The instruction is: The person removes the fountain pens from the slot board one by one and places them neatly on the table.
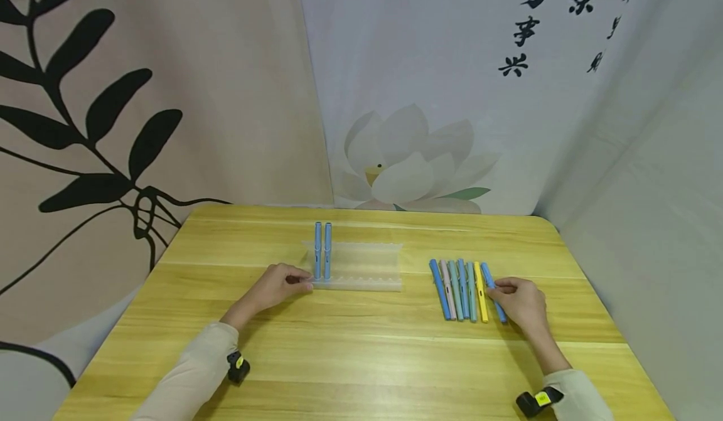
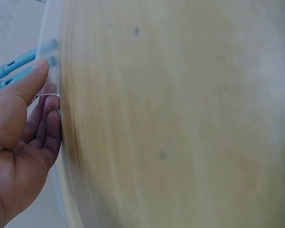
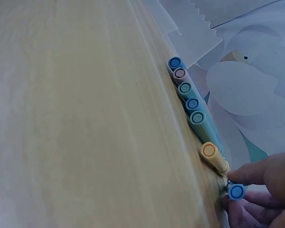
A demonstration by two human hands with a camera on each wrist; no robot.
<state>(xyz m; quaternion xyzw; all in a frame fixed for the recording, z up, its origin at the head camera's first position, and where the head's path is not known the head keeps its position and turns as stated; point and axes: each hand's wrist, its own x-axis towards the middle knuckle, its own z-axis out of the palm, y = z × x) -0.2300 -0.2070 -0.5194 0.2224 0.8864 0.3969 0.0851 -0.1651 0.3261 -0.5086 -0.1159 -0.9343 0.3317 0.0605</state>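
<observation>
My left hand (image 1: 277, 286) pinches the near left corner of a clear plastic pen rack (image 1: 367, 265), thumb on top and fingers curled below in the left wrist view. Two light-blue pens (image 1: 318, 251) lean side by side in the rack's left end. Over on the right, my right hand (image 1: 522, 302) pinches a blue pen (image 1: 486, 272) between thumb and fingers; its round end (image 3: 236, 191) faces the camera in the right wrist view. This pen is the rightmost of a row, just beside a yellow pen (image 1: 481, 292).
Left of the yellow pen lie several more: green (image 1: 471, 292), blue (image 1: 463, 288), another green, a pinkish one (image 1: 448, 289) and a darker blue (image 1: 439, 289). All rest on the wooden table (image 1: 361, 358). Printed curtains (image 1: 418, 82) hang behind the table's back edge.
</observation>
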